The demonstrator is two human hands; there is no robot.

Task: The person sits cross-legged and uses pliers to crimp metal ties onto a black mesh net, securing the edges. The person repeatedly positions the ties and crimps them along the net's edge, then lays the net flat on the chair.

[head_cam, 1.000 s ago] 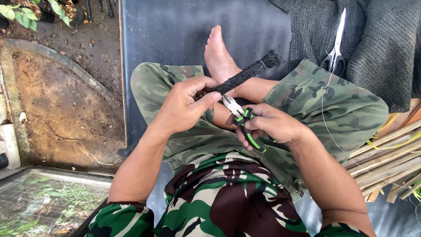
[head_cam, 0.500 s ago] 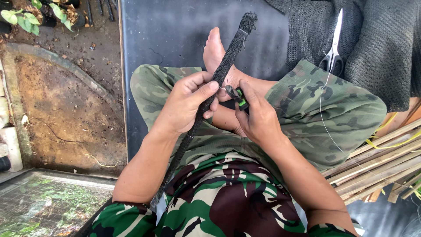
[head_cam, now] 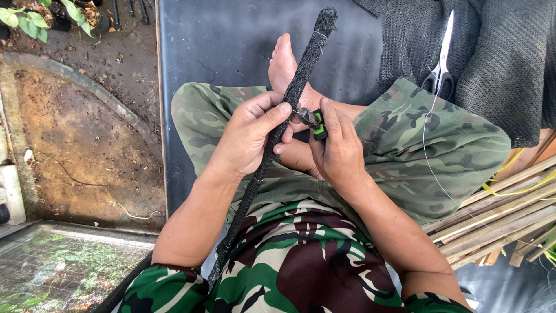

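Note:
A long black stick wrapped in mesh netting [head_cam: 307,64] runs from my lap up past my bare foot [head_cam: 284,66]. My left hand [head_cam: 252,136] is wrapped around its middle. My right hand [head_cam: 336,150] holds green-handled pliers [head_cam: 313,122], whose jaws press against the stick beside my left thumb. A thin pale wire [head_cam: 431,150] trails from the pliers across my right knee. I sit cross-legged in camouflage trousers on a dark mat [head_cam: 226,40].
Scissors [head_cam: 440,64] lie on a pile of grey mesh netting [head_cam: 504,64] at the upper right. Split bamboo strips [head_cam: 504,214] are stacked at my right. Bare soil [head_cam: 75,139] lies to the left, with a wire-mesh cage top [head_cam: 58,266] at lower left.
The stick has swung from lying across my shin to standing upright along my lap. My right hand has turned over and brought the pliers against the stick.

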